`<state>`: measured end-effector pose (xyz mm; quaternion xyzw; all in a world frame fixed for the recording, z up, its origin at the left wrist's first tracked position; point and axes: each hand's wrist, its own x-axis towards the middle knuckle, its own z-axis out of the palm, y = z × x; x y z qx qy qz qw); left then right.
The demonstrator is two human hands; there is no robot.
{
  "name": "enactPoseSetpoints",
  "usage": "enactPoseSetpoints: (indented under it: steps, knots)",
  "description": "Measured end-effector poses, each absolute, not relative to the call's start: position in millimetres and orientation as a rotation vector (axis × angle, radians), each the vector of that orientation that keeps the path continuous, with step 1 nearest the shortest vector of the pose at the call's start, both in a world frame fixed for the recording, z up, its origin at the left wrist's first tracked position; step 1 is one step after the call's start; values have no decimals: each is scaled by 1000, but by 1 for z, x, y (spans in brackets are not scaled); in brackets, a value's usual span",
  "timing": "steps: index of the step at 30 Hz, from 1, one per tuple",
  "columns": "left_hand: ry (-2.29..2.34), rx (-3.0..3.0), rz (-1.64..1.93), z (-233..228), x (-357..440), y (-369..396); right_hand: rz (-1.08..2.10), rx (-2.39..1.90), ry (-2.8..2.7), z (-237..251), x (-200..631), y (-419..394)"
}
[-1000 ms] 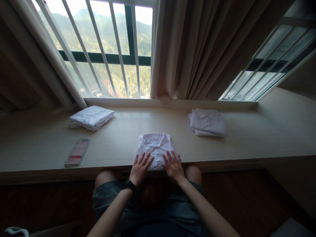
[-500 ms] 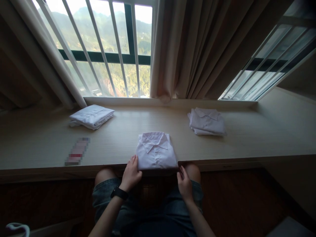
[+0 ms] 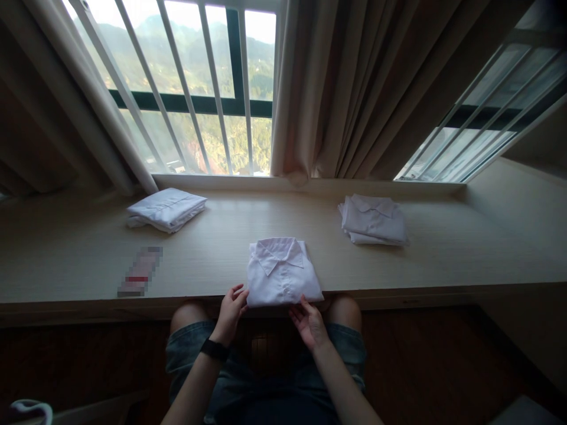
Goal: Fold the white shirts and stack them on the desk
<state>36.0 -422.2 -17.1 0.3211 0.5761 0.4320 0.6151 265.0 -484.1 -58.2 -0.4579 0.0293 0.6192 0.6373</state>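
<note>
Pale wood runs under the barred window as a long desk (image 3: 398,265), and the folded white shirt (image 3: 283,273) lies at its near edge, collar pointing away toward the glass. Both hands meet its near hem from below: the left hand (image 3: 230,313) pinches the left corner, the right hand (image 3: 310,321) cups under the right part, fingers loosely open. Two other folded shirts lie well apart, one far left (image 3: 166,209), one far right (image 3: 374,221).

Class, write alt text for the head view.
Two bare hands, left hand and right hand, touch the near edge of a folded white shirt on a wooden window ledge. Two more folded shirts lie behind, left and right.
</note>
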Motion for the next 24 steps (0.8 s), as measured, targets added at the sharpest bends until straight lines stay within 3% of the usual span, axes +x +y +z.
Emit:
enactPoseSetpoints:
  steps: [7, 13, 21, 24]
  knots:
    - [1414, 598, 853, -16, 43, -439, 1362, -1029, -96, -57, 262, -482]
    - [925, 150, 831, -12, 67, -452, 1450, -928, -190, -60, 269, -497]
    - [873, 132, 924, 9, 88, -471, 1514, -764, -27, -59, 265, -491]
    - [849, 148, 834, 17, 85, -489, 1478, -943, -404, -44, 262, -487]
